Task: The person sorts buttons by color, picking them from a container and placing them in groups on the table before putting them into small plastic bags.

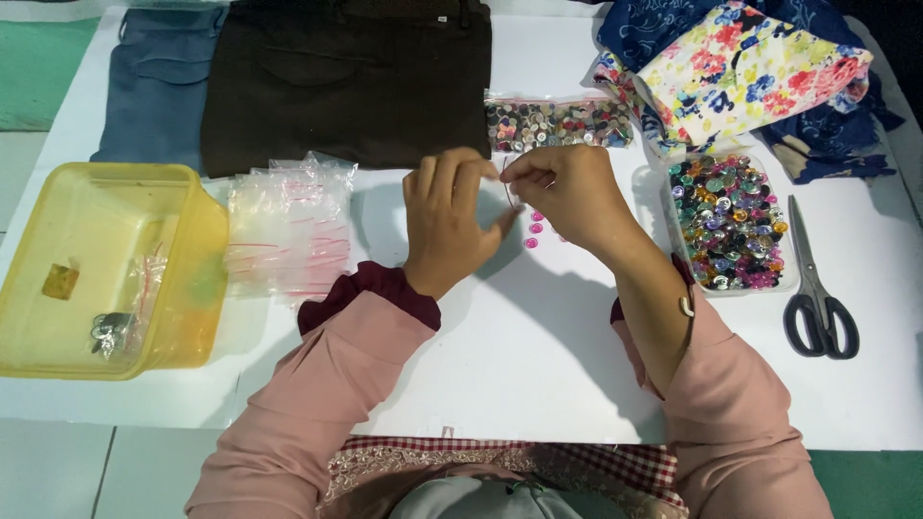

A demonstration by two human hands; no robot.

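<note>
- Nearest the camera, a red checked cloth [577, 461] with a lace-trimmed edge is seen at the table's front edge, between two pink sleeves [317, 404].
- The white table [519, 365] is left bare in front of the hands.
- The left hand [450, 223] is raised above the table with its fingers loosely curled; the thumb and forefinger are brought together near a thin dark thread [507, 187], though whether it is actually gripped cannot be told.
- The right hand [565, 197] is held just beside the left, fingers bunched and pinched at the thread's upper end; what lies inside the pinch is hidden.
- A few small pink buttons [533, 231] are laid on the table directly under the two hands, apart from the fingertips.
- To the left, a yellow plastic tub [183, 279] is set, with a small bag and bits of metal inside; a heap of clear zip bags [288, 231] lies just beside it.
- To the right, a clear tray of mixed coloured buttons [729, 223] is placed near the right forearm, and black-handled scissors [815, 288] lie just beyond it.
- Farther back, a zip bag of buttons [558, 123] is seen behind the hands.
- At the far edge, dark brown trousers [346, 82], blue-grey trousers [159, 82] and floral fabric [750, 67] are spread.
</note>
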